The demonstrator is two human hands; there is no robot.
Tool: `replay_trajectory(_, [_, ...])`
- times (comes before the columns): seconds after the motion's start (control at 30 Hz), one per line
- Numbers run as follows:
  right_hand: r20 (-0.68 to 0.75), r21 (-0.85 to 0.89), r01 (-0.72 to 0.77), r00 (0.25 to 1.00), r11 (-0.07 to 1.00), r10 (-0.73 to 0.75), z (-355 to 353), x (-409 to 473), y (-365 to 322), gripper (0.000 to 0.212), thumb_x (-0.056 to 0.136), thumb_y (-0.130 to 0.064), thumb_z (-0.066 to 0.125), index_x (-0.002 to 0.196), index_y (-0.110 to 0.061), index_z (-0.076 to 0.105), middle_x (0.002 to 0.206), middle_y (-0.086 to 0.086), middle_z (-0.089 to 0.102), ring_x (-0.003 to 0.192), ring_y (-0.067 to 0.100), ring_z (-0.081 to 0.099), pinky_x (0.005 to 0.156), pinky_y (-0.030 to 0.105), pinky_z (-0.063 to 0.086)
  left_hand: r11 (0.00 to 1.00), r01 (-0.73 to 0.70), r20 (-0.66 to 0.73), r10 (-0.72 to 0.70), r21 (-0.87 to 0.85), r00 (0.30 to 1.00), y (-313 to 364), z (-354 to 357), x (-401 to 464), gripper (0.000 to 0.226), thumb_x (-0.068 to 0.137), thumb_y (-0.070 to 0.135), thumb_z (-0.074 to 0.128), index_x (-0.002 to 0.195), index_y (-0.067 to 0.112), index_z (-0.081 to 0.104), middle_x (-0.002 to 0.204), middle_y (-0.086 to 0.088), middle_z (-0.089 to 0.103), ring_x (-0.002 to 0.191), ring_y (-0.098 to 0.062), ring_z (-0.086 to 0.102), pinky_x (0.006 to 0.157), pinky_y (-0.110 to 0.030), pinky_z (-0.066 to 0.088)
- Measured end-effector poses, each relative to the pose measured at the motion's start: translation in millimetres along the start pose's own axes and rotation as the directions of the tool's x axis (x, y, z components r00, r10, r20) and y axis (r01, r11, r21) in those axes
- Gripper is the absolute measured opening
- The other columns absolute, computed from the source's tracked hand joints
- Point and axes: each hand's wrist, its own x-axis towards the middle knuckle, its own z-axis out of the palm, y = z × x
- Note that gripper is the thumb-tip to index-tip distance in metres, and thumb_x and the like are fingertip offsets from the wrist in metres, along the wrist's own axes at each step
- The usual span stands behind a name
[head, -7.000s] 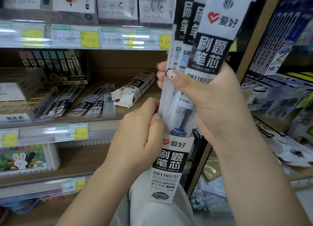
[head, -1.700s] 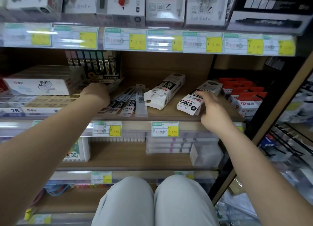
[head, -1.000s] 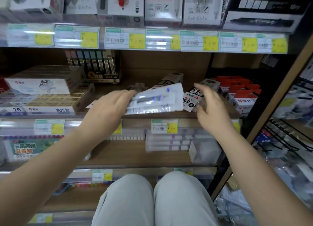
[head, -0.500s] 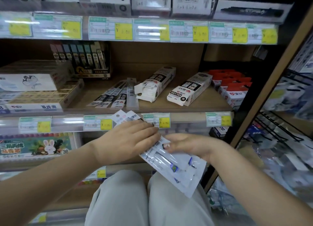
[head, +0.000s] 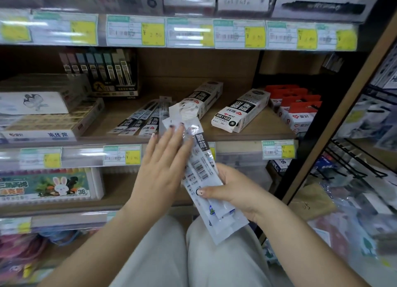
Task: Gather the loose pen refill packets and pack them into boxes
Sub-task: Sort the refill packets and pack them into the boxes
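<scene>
My right hand (head: 231, 189) grips a small bundle of clear pen refill packets (head: 202, 173) near their lower end, holding them tilted up in front of the shelf. My left hand (head: 163, 164) lies flat with straight fingers against the bundle's left side. Several more loose refill packets (head: 139, 120) lie on the middle shelf. Behind them lies an open black-and-white refill box (head: 199, 99), partly hidden by the bundle. A shut refill box (head: 241, 111) lies to its right.
The wooden shelf board (head: 264, 126) also carries flat eraser boxes (head: 53, 123) at left, a pencil-lead display (head: 103, 76) at the back and red-topped boxes (head: 300, 108) at right. Price labels line the shelf rails. My knees are below; wire racks hang at right.
Over the last second the left hand lifted packets off the shelf and brought them down; the right hand took hold of the bundle. Now the bundle stands more upright and the left hand flattens against it.
</scene>
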Motion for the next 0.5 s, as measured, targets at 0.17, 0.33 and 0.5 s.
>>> replay_trajectory(0.17, [-0.134,-0.010,0.085,0.987,0.996,-0.085,3.2,3.9,6.0,0.031,0.081,0.004,0.065,0.103,-0.019,0.061,0.102,0.000,0.072,0.093,0.016,0.068,0.082,0.035,0.055,0.595,0.479,0.041,-0.599,-0.646,0.800,32.9,-12.8,-6.2,0.058,0.089,0.011,0.034,0.146,0.013,0.023,0.150,-0.006,0.032,0.139,-0.011,0.030,0.113,-0.029,0.030])
replay_trajectory(0.33, [-0.141,0.063,0.180,0.975,0.982,-0.170,15.6,12.7,6.4,0.032,0.082,0.000,0.066,0.107,-0.020,0.062,0.106,0.003,0.071,0.101,0.018,0.066,0.091,0.037,0.051,0.136,0.536,0.332,-0.652,-0.833,0.682,52.1,-11.0,5.2,0.038,0.086,0.030,0.047,0.124,0.024,0.052,0.115,0.014,0.065,0.107,0.000,0.060,0.086,-0.018,0.048])
replay_trajectory(0.5, [-0.205,0.026,0.227,0.954,0.974,-0.217,20.3,18.9,10.2,0.032,0.085,0.002,0.061,0.100,-0.025,0.063,0.103,-0.005,0.071,0.100,0.011,0.065,0.092,0.031,0.050,-0.059,0.544,0.432,-0.681,-0.837,0.591,48.4,-4.8,13.4,0.023,0.097,0.010,0.046,0.103,0.023,0.064,0.101,0.004,0.072,0.097,-0.009,0.067,0.079,-0.023,0.052])
